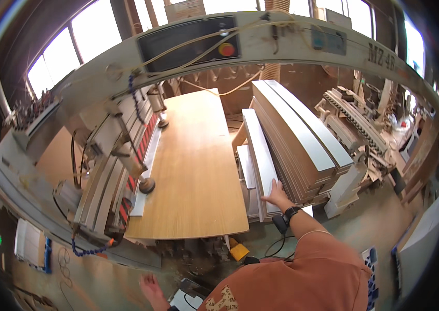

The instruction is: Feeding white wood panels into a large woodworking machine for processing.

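Note:
At the near end of a long white panel [260, 155], my right hand [276, 196] has its thumb on the top face and its fingers along the right edge. The panel slants beside a tall stack of white-faced boards [294, 124] with brown edges. My left hand [149, 286] hangs low, away from the machine, with its fingers apart and nothing in it. On the wood-coloured machine table [193, 171], another white strip [137, 203] lies along the left side, beneath round clamp feet [147, 185].
A grey machine beam [292, 44] with a red button [226, 49] spans overhead. Drilling units [110, 150] stand left of the table. Below its near edge is a yellow foot pedal [238, 251]; a cable lies near it. A roller conveyor [354, 119] stands at the far right.

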### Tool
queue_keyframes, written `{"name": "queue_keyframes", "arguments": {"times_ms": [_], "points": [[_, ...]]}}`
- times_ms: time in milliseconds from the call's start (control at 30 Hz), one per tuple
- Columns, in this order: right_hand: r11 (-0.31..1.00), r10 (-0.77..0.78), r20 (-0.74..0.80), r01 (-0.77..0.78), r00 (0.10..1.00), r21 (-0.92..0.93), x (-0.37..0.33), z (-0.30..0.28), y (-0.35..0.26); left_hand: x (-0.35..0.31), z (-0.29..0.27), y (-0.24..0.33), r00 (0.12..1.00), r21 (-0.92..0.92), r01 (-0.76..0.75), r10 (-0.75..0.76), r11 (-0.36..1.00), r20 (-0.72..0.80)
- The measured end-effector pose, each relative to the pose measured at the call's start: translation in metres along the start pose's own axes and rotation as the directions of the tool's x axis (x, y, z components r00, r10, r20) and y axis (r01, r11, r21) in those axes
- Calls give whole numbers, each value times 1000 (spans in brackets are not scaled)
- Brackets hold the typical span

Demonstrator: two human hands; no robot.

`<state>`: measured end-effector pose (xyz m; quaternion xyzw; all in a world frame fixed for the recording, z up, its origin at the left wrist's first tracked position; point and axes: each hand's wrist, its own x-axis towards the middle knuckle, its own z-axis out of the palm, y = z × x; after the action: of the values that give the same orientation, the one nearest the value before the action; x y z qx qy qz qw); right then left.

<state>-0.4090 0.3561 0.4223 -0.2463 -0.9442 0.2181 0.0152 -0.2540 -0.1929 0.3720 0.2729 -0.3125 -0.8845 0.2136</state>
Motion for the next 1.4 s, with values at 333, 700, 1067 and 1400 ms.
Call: {"name": "queue_keyframes", "arguments": {"times_ms": [333, 700, 1067, 1400], "points": [[958, 16, -3, -14, 1000, 287, -27, -12, 44, 27, 249, -81, 894, 474, -239, 1, 848, 449], [451, -195, 76, 20, 978, 893, -23, -79, -28, 20, 257, -91, 845, 519, -427, 122, 741, 521], [311, -395, 97, 34, 913, 950, 20, -11, -151, 29, 251, -89, 864, 503, -421, 166, 755, 475], [250, -539, 52, 101, 841, 963, 14, 20, -156, 29, 250, -88, 873, 530, -423, 174, 735, 455]]}}
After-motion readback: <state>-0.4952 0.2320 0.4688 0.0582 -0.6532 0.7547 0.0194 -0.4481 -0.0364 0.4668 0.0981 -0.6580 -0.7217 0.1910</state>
